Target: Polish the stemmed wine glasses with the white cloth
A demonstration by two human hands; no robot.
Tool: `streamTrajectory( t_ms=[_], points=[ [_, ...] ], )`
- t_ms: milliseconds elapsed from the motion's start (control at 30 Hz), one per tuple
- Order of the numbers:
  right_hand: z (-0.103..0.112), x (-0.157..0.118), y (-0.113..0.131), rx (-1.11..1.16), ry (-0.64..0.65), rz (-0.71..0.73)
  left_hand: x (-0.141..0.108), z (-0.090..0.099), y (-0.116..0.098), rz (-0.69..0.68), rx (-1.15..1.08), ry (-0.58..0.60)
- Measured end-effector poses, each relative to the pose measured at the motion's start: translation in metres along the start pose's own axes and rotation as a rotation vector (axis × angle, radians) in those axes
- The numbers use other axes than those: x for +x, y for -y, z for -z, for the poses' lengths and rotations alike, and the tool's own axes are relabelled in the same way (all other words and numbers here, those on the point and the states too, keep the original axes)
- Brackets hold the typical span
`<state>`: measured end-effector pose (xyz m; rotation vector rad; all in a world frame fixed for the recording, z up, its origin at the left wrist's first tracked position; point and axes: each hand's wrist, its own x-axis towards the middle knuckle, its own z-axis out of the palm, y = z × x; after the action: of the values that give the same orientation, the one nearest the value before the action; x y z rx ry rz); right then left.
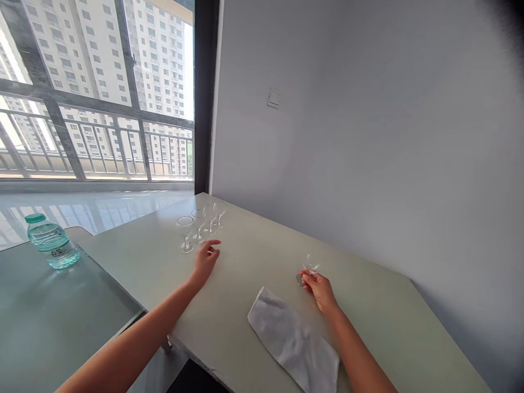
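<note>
Several clear stemmed glasses stand upright in a row toward the far left of the table; the nearest wine glass is at the left end. Just in front of them is my left hand, holding nothing, its index finger stretched out and the others partly curled. My right hand grips another wine glass over the right half of the table. Its bowl points away from me and its foot shows beside my fingers; they cover the stem. A folded grey-white cloth lies between my forearms, close to the right one.
The pale table runs along a grey wall with a light switch. On a lower glass-topped table at the left stands a water bottle with a green cap. Large windows fill the back left.
</note>
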<state>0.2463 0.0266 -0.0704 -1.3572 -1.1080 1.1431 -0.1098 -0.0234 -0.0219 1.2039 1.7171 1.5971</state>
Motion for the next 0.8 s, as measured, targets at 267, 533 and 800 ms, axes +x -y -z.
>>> streamTrajectory(
  t_ms=[267, 533, 800],
  points=[
    [-0.122, -0.023, 0.017, 0.073, 0.407, -0.015, -0.029, -0.078, -0.005, 0.213, -0.074, 0.67],
    [-0.143, -0.057, 0.033, -0.013, 0.485, 0.026, -0.02, -0.055, 0.016, 0.116, 0.064, 0.553],
    [-0.053, -0.118, 0.042, -0.579, 0.575, 0.502, 0.003, 0.038, 0.042, 0.171, -0.003, 0.282]
  ],
)
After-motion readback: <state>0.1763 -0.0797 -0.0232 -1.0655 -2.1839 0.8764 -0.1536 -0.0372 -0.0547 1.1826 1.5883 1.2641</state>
